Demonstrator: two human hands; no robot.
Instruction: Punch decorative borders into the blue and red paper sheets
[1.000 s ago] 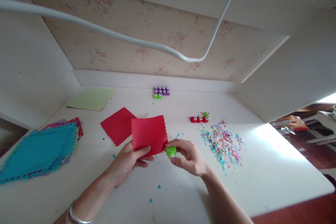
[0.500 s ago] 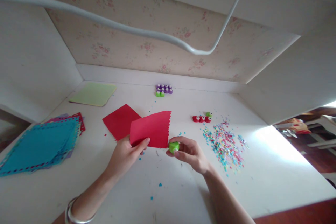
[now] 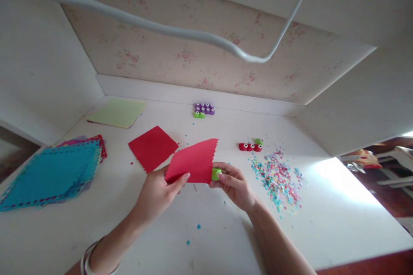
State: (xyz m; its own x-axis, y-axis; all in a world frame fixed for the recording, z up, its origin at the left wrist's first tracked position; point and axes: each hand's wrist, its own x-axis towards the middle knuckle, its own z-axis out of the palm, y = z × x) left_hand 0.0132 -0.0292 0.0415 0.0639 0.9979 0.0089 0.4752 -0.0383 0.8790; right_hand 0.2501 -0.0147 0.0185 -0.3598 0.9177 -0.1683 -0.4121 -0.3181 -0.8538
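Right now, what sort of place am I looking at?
Probably a home craft desk: a white table against flowered wallpaper, a stack of coloured paper, small paper punches and a heap of punched confetti.

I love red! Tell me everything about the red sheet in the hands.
The red sheet looks like thin, plain paper, roughly square, with a zigzag right edge. It is held up at a tilt. The left hand pinches its lower left part; at its lower right corner sits a green punch in the right hand.
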